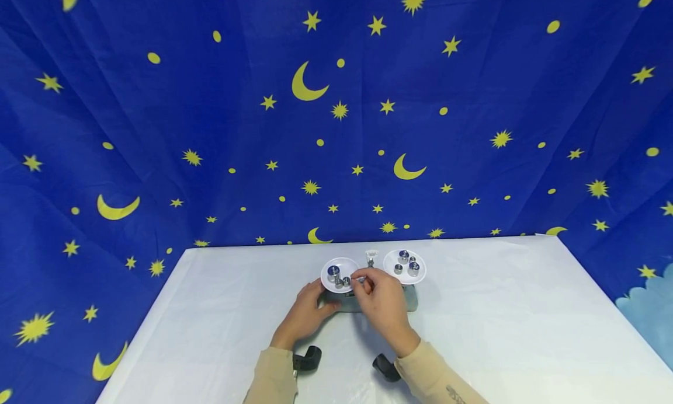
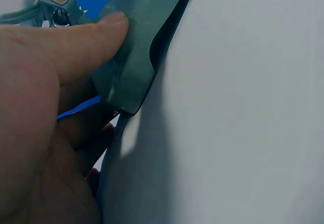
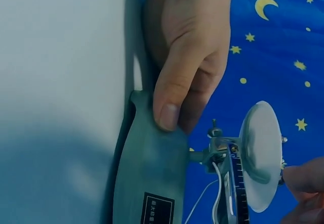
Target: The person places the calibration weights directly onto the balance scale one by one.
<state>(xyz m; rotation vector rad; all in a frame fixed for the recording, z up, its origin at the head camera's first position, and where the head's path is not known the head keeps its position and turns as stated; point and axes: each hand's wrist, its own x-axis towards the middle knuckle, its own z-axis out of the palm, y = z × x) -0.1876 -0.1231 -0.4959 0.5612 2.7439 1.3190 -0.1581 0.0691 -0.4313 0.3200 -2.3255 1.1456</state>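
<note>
A balance scale with a green base [image 1: 412,299] stands on the table, a white left pan [image 1: 342,263] and a white right pan [image 1: 391,257] on top. My left hand [image 1: 304,315] grips the base's left end, the thumb [image 2: 109,29] on its front face and the fingers behind. At the left pan, my right hand [image 1: 382,302] pinches at a small metal weight [image 1: 346,281] with thumb and fingertips; the contact is partly hidden. A larger weight [image 1: 333,271] and another small weight [image 1: 339,284] sit in that pan. In the right wrist view, the right fingertips [image 3: 298,178] meet the pan's edge.
Several metal weights [image 1: 413,268] stand in the right pan. Between the pans rises a white pointer plate [image 1: 372,254]. A graduated beam [image 3: 238,183] runs below the pans. The white table [image 1: 515,322] meets a blue starry cloth [image 1: 357,129] at its back edge.
</note>
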